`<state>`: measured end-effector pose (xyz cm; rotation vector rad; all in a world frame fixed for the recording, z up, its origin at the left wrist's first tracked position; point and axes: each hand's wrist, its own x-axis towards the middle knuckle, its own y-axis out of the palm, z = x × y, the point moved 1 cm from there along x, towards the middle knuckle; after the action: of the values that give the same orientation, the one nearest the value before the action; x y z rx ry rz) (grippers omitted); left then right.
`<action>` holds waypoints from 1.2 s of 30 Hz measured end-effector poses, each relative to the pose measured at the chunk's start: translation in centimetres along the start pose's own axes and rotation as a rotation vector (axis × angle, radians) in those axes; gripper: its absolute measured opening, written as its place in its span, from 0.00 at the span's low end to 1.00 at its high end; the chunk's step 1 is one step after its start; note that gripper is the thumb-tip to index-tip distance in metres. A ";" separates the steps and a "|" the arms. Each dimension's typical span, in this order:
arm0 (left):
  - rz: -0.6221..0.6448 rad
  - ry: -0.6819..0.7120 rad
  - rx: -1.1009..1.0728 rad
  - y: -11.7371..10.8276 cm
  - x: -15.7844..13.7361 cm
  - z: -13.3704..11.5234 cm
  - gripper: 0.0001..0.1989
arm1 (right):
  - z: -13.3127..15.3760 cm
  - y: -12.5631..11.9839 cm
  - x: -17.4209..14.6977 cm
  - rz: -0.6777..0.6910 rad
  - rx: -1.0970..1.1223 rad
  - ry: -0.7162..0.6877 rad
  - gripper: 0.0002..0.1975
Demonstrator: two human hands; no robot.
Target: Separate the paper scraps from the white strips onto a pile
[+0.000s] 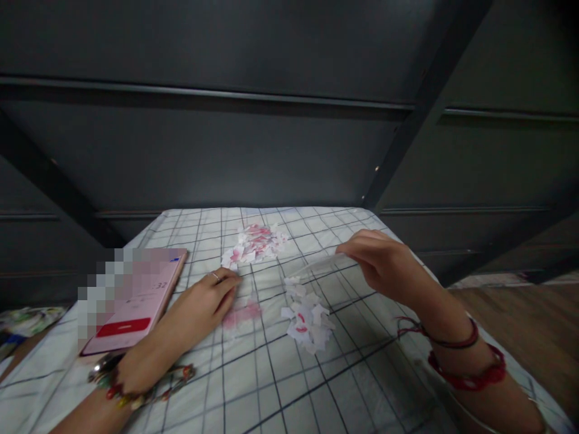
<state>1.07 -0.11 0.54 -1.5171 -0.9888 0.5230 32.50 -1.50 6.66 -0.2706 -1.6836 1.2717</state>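
Observation:
My right hand (384, 265) is raised above the cloth's right side, its fingers pinched on a thin, see-through strip (316, 263) that looks like plastic. The strip slants down toward a small heap of white paper scraps (312, 319), one bearing red marks. Low over the cloth at the left, my left hand (210, 298) has its fingers curled together; whether anything is between them is hidden. Just right of its fingertips lies a blurred pink patch (244, 313), whose kind I cannot make out. Farther back sits a larger heap of pink and white paper scraps (257, 241).
A phone (136, 301) with a pink screen and red button lies left of my left forearm. White cloth with dark grid lines (271, 386) covers the surface. A dark panelled wall (253, 157) stands directly behind it. Wooden floor (520, 313) shows at the right.

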 end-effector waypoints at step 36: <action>-0.035 -0.364 0.189 -0.2 -0.3 2.4 0.20 | 6.0 5.0 2.6 -0.171 -0.073 -0.380 0.11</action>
<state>-1.10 1.03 0.20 -1.2571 -1.2049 0.8638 24.68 -1.36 4.05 0.0794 -2.0286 1.1862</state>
